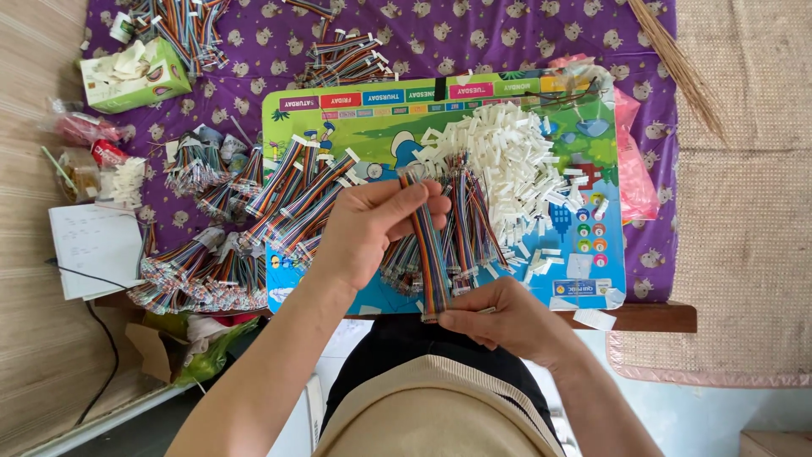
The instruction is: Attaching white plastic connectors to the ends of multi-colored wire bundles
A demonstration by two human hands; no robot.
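Ribbon cable (428, 254): long axis runs near-far over the board (381, 118), slightly tilted; far end at the left hand, near end at the right. Left hand (372, 222) grasps its far end, fingers curled round. Right hand (495, 315) pinches the near end at the board's near edge. White connector pile (516, 161) just right of the cable. Board: rectangular, green and blue, coloured label strip along its far edge. Green tissue box (135, 76) far left of board. Pink packet (634, 169) under its right edge.
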